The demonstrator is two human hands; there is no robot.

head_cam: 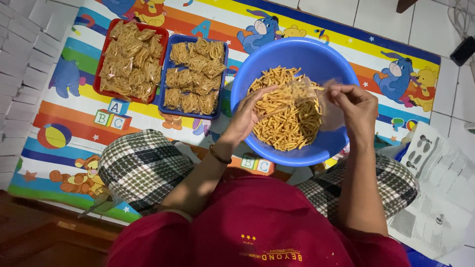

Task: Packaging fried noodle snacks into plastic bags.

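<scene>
A blue plastic basin (316,57) sits on a colourful cartoon mat, holding a heap of thin orange-yellow snack sticks (289,126). Over the basin a small clear plastic bag (302,94), partly filled with sticks, is stretched between both hands. My left hand (247,116) grips its left end, a dark bracelet on the wrist. My right hand (355,106) pinches the right end, fingers curled.
A red tray (105,54) and a blue tray (166,69) of filled snack bags lie at the mat's far left. Checked-cloth knees flank the basin. Printed paper sheets (435,193) lie on the tiled floor at right. White tiles border the mat (64,123).
</scene>
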